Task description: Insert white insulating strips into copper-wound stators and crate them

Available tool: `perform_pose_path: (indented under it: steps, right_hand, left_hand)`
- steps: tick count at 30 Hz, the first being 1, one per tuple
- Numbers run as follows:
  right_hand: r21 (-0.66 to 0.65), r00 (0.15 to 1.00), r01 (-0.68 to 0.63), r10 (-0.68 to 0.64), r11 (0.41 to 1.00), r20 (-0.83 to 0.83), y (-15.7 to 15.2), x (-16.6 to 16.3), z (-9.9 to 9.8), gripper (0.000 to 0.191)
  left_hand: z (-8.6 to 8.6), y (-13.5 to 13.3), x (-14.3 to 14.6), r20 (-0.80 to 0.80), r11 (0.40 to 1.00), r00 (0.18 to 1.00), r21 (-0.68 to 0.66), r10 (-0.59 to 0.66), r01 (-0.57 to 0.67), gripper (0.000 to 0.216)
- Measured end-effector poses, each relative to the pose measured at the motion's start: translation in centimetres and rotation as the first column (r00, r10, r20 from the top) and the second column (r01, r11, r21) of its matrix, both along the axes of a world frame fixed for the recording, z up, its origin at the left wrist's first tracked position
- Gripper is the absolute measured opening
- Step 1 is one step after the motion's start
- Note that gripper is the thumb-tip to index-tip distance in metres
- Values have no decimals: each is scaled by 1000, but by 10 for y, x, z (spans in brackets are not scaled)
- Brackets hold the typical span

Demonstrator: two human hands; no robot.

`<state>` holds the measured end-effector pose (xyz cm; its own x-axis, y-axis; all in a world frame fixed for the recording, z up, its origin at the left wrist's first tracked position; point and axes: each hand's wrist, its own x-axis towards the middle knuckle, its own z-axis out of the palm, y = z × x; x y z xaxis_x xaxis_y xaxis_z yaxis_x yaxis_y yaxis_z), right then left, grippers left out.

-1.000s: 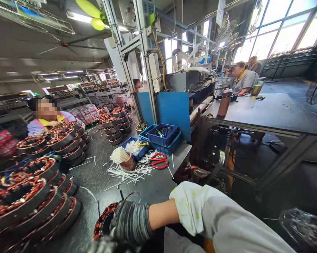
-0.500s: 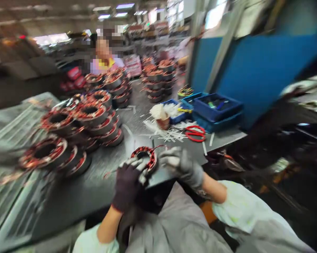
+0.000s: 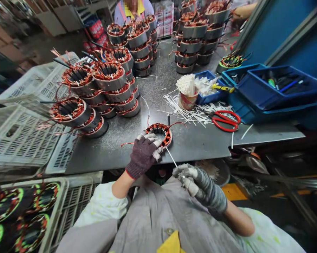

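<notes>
Your right hand, grey-gloved, pinches a thin white strip running up to the wound stator. Your left hand, in maroon, grips that stator's near-left rim, close to the front edge of the surface. Beyond, rightward, lie red-handled scissors; past them, a cup holds white sticks; farther back stand stacked stators.

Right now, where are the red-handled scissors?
Head view, right of centre: the scissors lie on the table, right of the cup, in front of the blue bins.
</notes>
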<state>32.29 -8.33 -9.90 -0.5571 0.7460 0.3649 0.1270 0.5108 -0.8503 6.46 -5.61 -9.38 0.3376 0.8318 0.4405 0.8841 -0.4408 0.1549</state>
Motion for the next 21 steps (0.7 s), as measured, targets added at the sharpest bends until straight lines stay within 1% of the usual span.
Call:
perform_pose_path:
  steps: [2,4,7,9,12,14,16,18,19,21]
  right_hand:
    - [13,1000,14,-14,1000,27,3,-4,0,15]
    - [17,998,32,-33,999,55,5,-8,5,17]
    - [-48,991,66,-60,997,119,5,-10,14,17]
    - [-76,988,84,-73,994,135,4,-10,16,16]
    - [-49,996,77,-74,996,56,10,-15,11,18]
    - [-65,997,67,-68,996,-20,20,-25,4,21]
    - [-126,990,86,-99,988,-101,31,-39,-4,21]
    - [-236,966,148,-192,960,-174,40,-52,-10,20]
    - [-314,946,183,-253,931,-200,43,-58,-11,22]
    - [-492,907,214,-359,844,-220,48,-65,-11,28]
  left_hand:
    - [3,-2,4,-1,1000,1000,26,14,-14,28]
    - [5,-4,7,9,999,999,35,38,-38,30]
    - [7,-7,11,42,994,995,69,85,-88,37]
    - [8,-7,14,47,988,994,113,103,-108,38]
    - [6,-8,23,49,975,989,167,142,-149,36]
    - [4,-7,28,61,966,981,174,186,-194,36]
    - [3,-6,32,75,961,972,148,225,-234,35]
    - [3,-3,34,130,963,962,91,239,-252,35]
    - [3,-1,34,183,964,953,62,243,-258,35]
    - [4,1,33,304,967,923,17,238,-255,33]
